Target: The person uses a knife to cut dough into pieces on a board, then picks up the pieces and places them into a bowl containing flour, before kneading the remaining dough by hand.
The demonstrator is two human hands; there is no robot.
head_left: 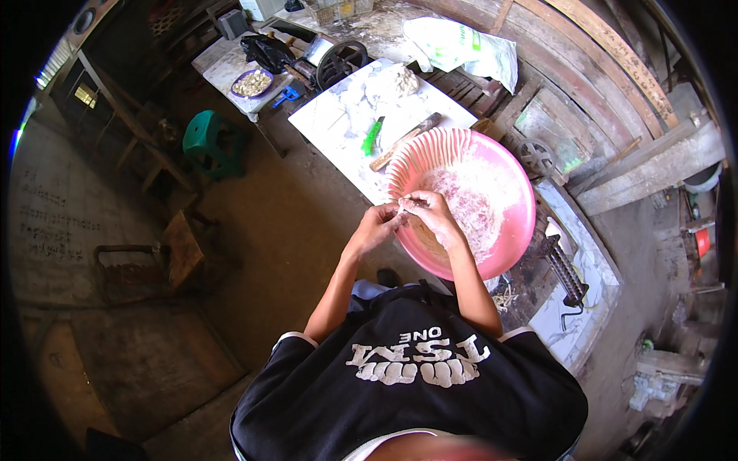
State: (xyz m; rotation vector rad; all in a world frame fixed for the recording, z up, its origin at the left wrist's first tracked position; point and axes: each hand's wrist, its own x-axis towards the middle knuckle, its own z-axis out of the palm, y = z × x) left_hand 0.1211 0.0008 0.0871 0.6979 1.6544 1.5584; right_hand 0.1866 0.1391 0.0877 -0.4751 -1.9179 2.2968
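Close together at the left edge of a pink basin, my two hands meet at the fingertips. My left hand and my right hand pinch a small pale piece, probably dough, mostly hidden by the fingers. White flour coats the basin's inside. Many pale dough strips lie side by side along its far-left rim. Beyond the basin, a wooden stick with a dark end and a green-handled tool rest on a floury white tabletop. A whitish lump sits at its far edge.
A metal roller with a crank lies right of the basin. A black handwheel and a white plastic bag stand beyond the tabletop. A purple-rimmed bowl of pale pieces and a green stool are at the far left.
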